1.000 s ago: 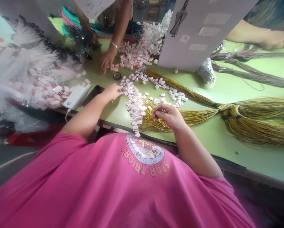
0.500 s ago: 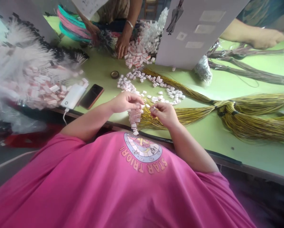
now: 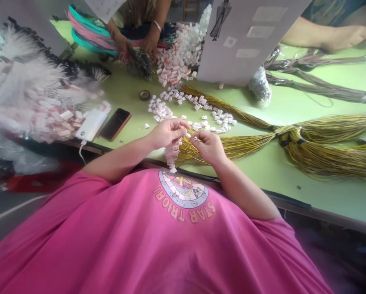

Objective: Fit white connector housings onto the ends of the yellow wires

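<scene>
Near edge of the green table (image 3: 323, 192), just in front of the pink shirt (image 3: 183, 245): both of the person's hands meet over the work, close together, fingertips nearly touching. Left hand (image 3: 170, 132): palm down, thumb and forefinger brought toward each other beside a white connector; cannot tell whether they grip it. Right hand (image 3: 209, 147): fingers curled, thumb and forefinger pinching a small pale piece (image 3: 196, 138); too small to tell whether connector or wire end.

Under and beside the left hand, a strip of white connectors (image 3: 171, 157) reaches down to the table edge, at the ends of yellow wires (image 3: 250, 143). These run rightward beneath the right hand to black ties, where they join an upper yellow bundle (image 3: 231, 108). Loose white connectors (image 3: 160, 108) lie scattered beyond the hands, between the two bundles and left of them.

Left along the edge: a dark phone (image 3: 115, 124) beside a white power bank (image 3: 92, 124), cable plugged in. Tape roll (image 3: 145, 95) beyond the phone. Across the table, a co-worker's hands (image 3: 150, 43) at a dark bundle (image 3: 140, 63), next to a pile of orange-marked connectors (image 3: 172, 67). Far right, past a pale partition (image 3: 247, 49), another person's hand (image 3: 348, 38) above grey wires (image 3: 320, 87).
</scene>
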`<state>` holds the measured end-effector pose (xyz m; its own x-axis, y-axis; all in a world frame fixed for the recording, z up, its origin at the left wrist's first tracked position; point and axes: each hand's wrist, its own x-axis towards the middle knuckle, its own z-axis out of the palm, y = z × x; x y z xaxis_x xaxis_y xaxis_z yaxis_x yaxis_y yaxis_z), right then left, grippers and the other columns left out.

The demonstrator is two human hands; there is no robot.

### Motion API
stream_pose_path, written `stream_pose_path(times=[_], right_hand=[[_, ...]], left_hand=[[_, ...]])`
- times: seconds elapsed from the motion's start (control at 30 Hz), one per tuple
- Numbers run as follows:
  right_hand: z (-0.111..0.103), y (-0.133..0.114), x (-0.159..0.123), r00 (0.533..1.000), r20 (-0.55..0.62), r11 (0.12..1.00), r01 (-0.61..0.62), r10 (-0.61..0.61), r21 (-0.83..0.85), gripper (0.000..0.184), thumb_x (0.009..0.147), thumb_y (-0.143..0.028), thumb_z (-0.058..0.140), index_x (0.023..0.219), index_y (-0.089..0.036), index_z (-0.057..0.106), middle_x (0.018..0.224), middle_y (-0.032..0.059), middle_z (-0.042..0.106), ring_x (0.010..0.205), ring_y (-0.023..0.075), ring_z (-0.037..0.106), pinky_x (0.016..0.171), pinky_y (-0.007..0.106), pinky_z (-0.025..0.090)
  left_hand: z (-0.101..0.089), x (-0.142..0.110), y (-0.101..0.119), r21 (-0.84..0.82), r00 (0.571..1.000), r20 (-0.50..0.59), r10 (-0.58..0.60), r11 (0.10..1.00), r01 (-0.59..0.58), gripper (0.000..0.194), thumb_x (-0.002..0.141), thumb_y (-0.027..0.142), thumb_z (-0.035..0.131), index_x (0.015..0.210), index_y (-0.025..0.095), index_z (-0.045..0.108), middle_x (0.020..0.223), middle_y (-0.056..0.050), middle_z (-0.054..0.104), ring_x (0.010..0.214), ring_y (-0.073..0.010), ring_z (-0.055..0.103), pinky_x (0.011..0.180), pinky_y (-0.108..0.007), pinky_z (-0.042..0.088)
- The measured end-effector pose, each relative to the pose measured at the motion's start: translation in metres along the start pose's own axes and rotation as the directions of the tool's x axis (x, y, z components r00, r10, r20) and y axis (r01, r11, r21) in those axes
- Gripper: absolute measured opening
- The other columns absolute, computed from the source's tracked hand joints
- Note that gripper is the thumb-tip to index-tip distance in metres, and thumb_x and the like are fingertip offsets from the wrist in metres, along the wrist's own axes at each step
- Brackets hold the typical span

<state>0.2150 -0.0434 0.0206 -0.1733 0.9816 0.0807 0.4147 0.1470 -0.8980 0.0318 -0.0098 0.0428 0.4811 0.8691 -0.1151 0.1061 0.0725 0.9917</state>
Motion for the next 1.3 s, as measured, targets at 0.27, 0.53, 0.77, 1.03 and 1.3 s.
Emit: stream_pose_path(times=[0.27, 0.53, 0.77, 1.03, 1.3], right_hand=[[-0.002, -0.002, 0.0, 1.0, 0.008, 1.0, -0.018, 0.018, -0.005, 0.025, 0.074, -0.038, 0.056, 0.065, -0.016, 0.06, 0.058, -0.0015, 0.052, 0.06, 0.0116, 0.045, 0.062, 0.027, 0.037], [-0.001, -0.005, 0.0, 0.997, 0.05, 0.995, -0.061, 0.065, -0.077, 0.022, 0.074, -0.036, 0.057, 0.064, -0.016, 0.058, 0.055, -0.0037, 0.045, 0.056, 0.0097, 0.04, 0.058, 0.026, 0.032], [0.004, -0.001, 0.0, 0.998, 0.05, 0.997, -0.032, 0.036, -0.076, 0.013, 0.073, -0.028, 0.058, 0.069, -0.016, 0.062, 0.061, -0.0022, 0.056, 0.06, 0.0108, 0.047, 0.06, 0.025, 0.036], [0.004, 0.0, 0.0, 0.998, 0.041, 0.993, -0.035, 0.039, -0.109, 0.014, 0.072, -0.028, 0.058, 0.068, -0.016, 0.064, 0.059, -0.0016, 0.056, 0.059, 0.0111, 0.047, 0.059, 0.025, 0.037], [0.002, 0.006, 0.001, 0.991, 0.097, 0.989, 0.105, -0.094, -0.106, 0.013, 0.074, -0.024, 0.058, 0.077, -0.019, 0.069, 0.073, 0.0009, 0.067, 0.069, 0.0136, 0.058, 0.069, 0.029, 0.045]], left_hand=[[-0.004, -0.003, -0.004, -0.136, 0.992, -0.004, -0.125, 0.983, 0.124, 0.026, 0.071, 0.02, 0.074, 0.095, 0.011, 0.068, 0.081, -0.004, 0.068, 0.062, -0.0062, 0.059, 0.066, -0.025, 0.052], [0.002, -0.004, -0.003, 0.079, 0.994, -0.096, -0.045, 0.995, 0.052, 0.019, 0.071, 0.02, 0.072, 0.087, 0.01, 0.07, 0.068, -0.003, 0.066, 0.057, -0.0077, 0.058, 0.058, -0.023, 0.049], [0.007, -0.006, -0.002, 0.183, 0.995, -0.084, -0.052, 0.981, 0.067, 0.016, 0.07, 0.021, 0.072, 0.082, 0.011, 0.071, 0.063, -0.002, 0.065, 0.052, -0.0072, 0.055, 0.05, -0.02, 0.045], [0.008, -0.006, -0.013, 0.169, 0.992, -0.104, -0.065, 0.982, 0.082, 0.02, 0.071, 0.026, 0.072, 0.085, 0.012, 0.071, 0.059, -0.002, 0.063, 0.05, -0.0076, 0.053, 0.049, -0.021, 0.043], [-0.009, -0.011, -0.003, 0.475, 0.996, 0.018, 0.09, 0.875, -0.088, 0.018, 0.075, 0.029, 0.067, 0.086, 0.016, 0.072, 0.083, -0.005, 0.069, 0.075, -0.0132, 0.06, 0.072, -0.026, 0.047]])
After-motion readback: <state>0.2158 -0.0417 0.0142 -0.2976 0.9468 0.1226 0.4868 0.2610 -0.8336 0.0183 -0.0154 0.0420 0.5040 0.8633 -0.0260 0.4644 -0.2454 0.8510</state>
